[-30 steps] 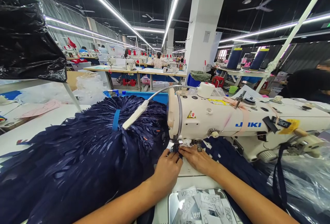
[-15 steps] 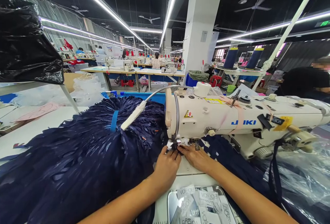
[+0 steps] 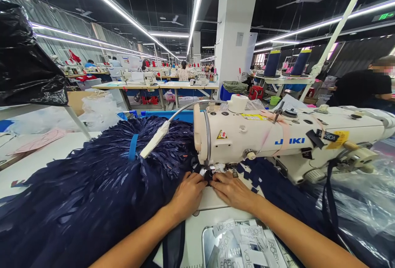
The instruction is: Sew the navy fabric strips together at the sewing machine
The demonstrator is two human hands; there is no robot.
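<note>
A white sewing machine (image 3: 253, 132) marked JUKI stands before me, its needle area low at its left end. Directly under that end, my left hand (image 3: 189, 192) has its fingers bent together on navy fabric at the presser foot (image 3: 210, 172). From the other side, my right hand (image 3: 232, 189) presses its closed fingertips at the same small dark bit of cloth; my fingers hide most of it. A big heap of navy fabric strips (image 3: 101, 189) lies at left, against my left forearm. Below the hands sits a metal tray (image 3: 206, 245) holding white printed labels (image 3: 243, 243).
A bendable lamp (image 3: 154, 138) leans over the heap, near a blue band (image 3: 133, 147). More navy cloth (image 3: 277, 185) and clear plastic (image 3: 364, 210) lie at right. Thread cones (image 3: 272, 64) stand behind the machine. A black bag (image 3: 27, 62) hangs at upper left. A person (image 3: 358, 85) sits at far right.
The view has shifted slightly. My left hand has slid a little left and down from the presser foot, its fingers now bunched closer. The right hand's fingers are more curled beside the needle area.
</note>
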